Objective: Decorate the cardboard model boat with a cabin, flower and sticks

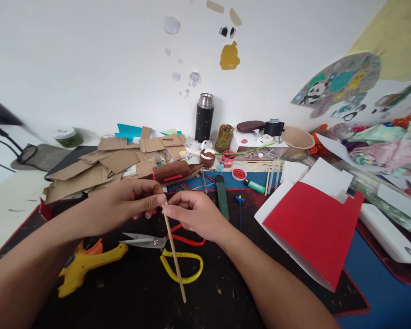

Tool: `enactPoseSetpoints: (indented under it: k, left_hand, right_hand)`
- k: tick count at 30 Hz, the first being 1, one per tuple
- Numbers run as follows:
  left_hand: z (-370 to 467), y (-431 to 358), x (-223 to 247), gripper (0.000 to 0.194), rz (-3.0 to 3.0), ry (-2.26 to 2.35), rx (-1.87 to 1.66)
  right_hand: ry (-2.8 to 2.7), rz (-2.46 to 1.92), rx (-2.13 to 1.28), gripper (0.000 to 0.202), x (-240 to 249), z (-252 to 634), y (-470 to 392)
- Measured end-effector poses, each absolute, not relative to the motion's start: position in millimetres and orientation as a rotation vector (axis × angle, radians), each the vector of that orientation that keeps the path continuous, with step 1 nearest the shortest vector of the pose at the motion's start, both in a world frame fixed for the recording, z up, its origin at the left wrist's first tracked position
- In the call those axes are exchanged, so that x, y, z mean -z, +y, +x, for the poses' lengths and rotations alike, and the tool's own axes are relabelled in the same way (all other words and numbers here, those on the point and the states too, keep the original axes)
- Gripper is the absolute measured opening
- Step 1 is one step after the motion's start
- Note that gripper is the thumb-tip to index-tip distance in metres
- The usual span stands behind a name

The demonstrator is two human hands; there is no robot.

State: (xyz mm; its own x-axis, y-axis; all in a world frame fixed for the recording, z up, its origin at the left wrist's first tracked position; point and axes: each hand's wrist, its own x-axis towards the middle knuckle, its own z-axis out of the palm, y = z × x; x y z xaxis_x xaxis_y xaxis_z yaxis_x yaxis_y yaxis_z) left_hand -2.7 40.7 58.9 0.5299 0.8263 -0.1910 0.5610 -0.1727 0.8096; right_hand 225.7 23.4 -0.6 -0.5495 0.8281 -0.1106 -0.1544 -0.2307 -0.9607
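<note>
My left hand [137, 201] and my right hand [195, 212] meet above the black mat, each closed in a pinch at the upper end of a thin wooden stick [174, 254]. The stick slants down toward me, its lower end free in front of the scissors' handles. Fingers cover its top, so any small piece held there is hidden. Below the hands lie scissors [150, 241] with one red and one yellow handle, blades pointing left. A yellow glue gun [85, 265] rests near my left forearm. Just beyond my fingers sits a brown boat-shaped piece [171, 172] with red strips.
Cardboard scraps [106, 160] are piled at the back left. A black flask [204, 119] stands by the wall. Red corrugated card [311, 228] lies at right. A dark green cutter-like tool [222, 198] and a green lighter [255, 186] lie beyond my right hand.
</note>
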Motion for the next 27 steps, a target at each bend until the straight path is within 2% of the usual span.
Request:
enactPoseSetpoints:
  k: [10, 15, 21, 27]
  left_hand:
    - [-2.4, 38.0, -60.7, 0.04, 1.785, 1.151, -0.29]
    - [5.5, 38.6, -63.4, 0.04, 1.709, 1.152, -0.425]
    - [9.6, 38.6, -52.1, 0.048, 1.53, 1.314, -0.777]
    - [18.4, 30.9, -46.0, 0.046, 1.739, 1.434, -0.858]
  right_hand:
    - [-1.522, -0.961, -1.754, 0.049, 4.7, 226.8, 22.5]
    - [-1.449, -0.891, -1.783, 0.047, 6.3, 225.5, 23.3]
    - [-1.326, -0.862, -1.792, 0.043, 5.5, 226.4, 24.6]
    - [-1.22, -0.845, -1.828, 0.043, 13.8, 225.8, 29.0]
